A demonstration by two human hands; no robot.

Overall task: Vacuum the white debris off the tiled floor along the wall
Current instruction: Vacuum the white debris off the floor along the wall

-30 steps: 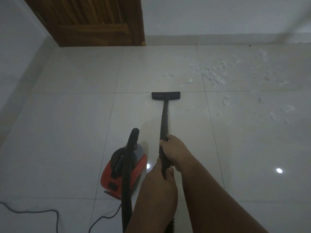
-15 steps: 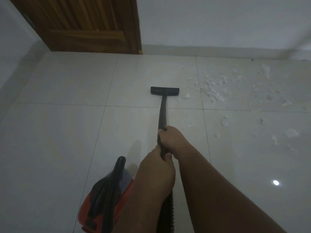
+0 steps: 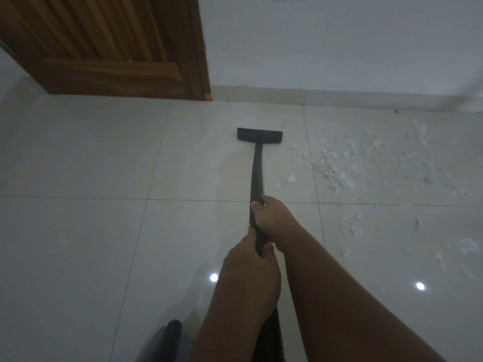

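A black vacuum wand (image 3: 257,176) runs away from me to a flat black floor head (image 3: 259,134) resting on the pale tiled floor (image 3: 78,244), short of the wall. My right hand (image 3: 274,218) grips the wand higher up. Just behind it, my left hand (image 3: 251,273) grips the wand's near end. White debris (image 3: 337,168) lies scattered to the right of the head, spreading toward the right edge. One larger flake (image 3: 290,179) lies just right of the wand.
A brown wooden door (image 3: 104,45) stands at the back left. The white wall with a low skirting (image 3: 339,96) runs along the back. The vacuum body's dark top (image 3: 172,333) shows at the bottom edge, left of my arms. The ribbed hose (image 3: 271,340) runs down between my forearms.
The floor head has been pushed forward toward the wall, past the tile joint. I have stepped closer to the wall, and the red vacuum body has slid almost out of sight at the bottom.
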